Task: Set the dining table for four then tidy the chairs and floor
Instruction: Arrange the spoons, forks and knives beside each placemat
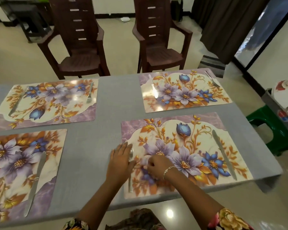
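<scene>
— What is the left hand (120, 161) doing?

— It is lying flat across the left edge of the near right placemat (198, 130). The fingers are stretched straight and close together, pointing away from the person, and the forearm is reaching in from below.

— And the cutlery?

— A silver utensil (130, 180), a fork or a spoon, is lying lengthwise on that placemat's left edge. Its head is sitting just beside the left fingertips. A knife (224, 155) is lying along the placemat's right side.

— The right hand (156, 166)?

— It is resting on the placemat just right of the utensil, knuckles up, fingers curled under, with a bracelet (169, 169) showing at the wrist. I cannot tell whether it is pinching anything.

— What is the placemat lying on?

— It is lying on the grey-clothed bench (93, 146).
</scene>
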